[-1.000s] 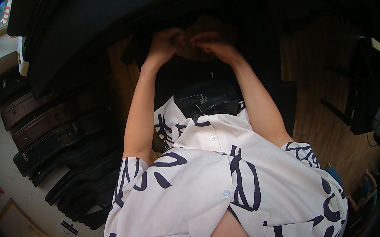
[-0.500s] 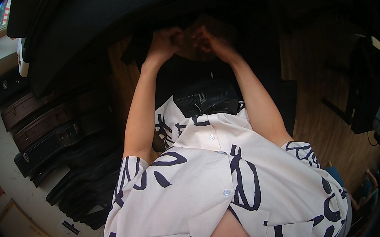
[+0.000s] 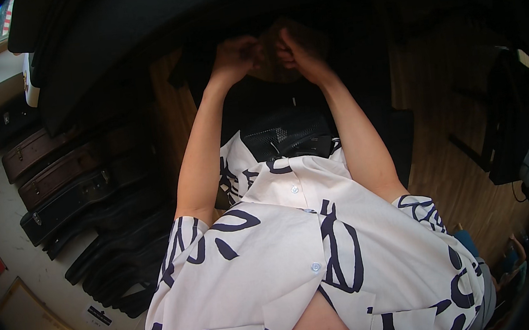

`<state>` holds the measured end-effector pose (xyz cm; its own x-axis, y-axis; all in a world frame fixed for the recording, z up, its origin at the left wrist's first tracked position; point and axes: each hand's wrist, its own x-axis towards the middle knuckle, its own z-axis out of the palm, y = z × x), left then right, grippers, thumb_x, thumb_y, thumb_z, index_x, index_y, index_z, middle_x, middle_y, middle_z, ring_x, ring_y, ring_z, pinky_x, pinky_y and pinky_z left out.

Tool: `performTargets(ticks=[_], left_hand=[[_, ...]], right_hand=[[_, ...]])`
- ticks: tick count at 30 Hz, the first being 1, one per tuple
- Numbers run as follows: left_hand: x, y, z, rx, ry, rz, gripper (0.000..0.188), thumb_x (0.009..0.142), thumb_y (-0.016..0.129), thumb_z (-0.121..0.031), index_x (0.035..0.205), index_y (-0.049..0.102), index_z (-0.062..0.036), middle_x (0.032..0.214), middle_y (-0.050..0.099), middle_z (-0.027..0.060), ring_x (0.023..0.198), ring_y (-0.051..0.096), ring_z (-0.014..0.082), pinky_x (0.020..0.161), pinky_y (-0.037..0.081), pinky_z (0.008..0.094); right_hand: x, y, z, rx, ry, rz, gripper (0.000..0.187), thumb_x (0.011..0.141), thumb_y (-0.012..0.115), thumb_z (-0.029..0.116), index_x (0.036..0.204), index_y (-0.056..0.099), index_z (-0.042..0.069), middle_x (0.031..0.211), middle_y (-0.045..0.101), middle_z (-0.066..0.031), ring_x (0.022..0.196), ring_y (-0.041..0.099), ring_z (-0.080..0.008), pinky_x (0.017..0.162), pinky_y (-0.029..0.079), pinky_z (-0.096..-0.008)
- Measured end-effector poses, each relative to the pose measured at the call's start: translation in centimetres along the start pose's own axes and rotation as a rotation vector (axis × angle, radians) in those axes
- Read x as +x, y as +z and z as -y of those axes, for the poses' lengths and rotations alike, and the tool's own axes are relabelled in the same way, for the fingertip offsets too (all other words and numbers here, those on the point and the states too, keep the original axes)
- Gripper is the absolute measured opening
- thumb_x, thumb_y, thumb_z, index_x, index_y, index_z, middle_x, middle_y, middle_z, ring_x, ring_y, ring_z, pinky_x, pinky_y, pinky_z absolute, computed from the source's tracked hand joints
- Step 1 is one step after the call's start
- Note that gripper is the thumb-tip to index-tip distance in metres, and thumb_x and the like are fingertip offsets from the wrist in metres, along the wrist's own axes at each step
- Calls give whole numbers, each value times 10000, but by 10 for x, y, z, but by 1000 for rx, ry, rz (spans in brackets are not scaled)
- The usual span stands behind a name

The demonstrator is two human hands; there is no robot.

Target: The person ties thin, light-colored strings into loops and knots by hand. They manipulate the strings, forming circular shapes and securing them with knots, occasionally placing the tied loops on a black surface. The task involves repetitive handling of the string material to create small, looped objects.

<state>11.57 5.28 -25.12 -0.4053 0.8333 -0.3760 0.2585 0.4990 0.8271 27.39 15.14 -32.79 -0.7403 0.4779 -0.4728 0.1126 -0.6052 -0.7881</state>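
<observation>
Both my arms stretch forward into deep shadow. My left hand (image 3: pixel 236 59) has its fingers curled inward, dim and slightly smeared. Close to its right, my right hand (image 3: pixel 302 56) is closed, fingers bent and the thumb side raised. Whatever either hand holds is too dark to make out. A dull brown flat surface (image 3: pixel 273 74) shows between and below the hands; its kind cannot be told. Nearer my body lies a black mesh-like thing (image 3: pixel 283 131) in front of my patterned white shirt (image 3: pixel 272 240).
Several black and brown instrument-like hard cases (image 3: pixel 53 156) stand in a row at the left. A large dark edge (image 3: pixel 249 1) spans the far side. Wooden floor (image 3: pixel 438 148) shows at the right, with a black stand-like object (image 3: pixel 505 122). Another person's arm (image 3: pixel 516 249) appears at the lower right.
My left hand has shifted a little to the right, closer to the right hand. My right hand has turned slightly, its fingers curling in more and its thumb side up.
</observation>
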Motion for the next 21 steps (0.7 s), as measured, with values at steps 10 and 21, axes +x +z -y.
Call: performTargets(ticks=[10,21], left_hand=[[0,0,1,-22,-14,23,131,945,625,-71,1018,684,21,806,707,79,667,678,127,595,564,267],[-6,4,1,-181,-100,-23,180,938,640,-86,1060,663,44,849,702,105,736,701,169,662,582,286]], right_hand=[[6,-7,-5,33,0,24,469,1004,425,545,933,654,141,802,615,32,666,488,-45,613,371,-243],[3,-15,-1,-52,-47,101,350,975,373,185,1050,711,137,1032,679,0,739,524,-22,610,343,-203]])
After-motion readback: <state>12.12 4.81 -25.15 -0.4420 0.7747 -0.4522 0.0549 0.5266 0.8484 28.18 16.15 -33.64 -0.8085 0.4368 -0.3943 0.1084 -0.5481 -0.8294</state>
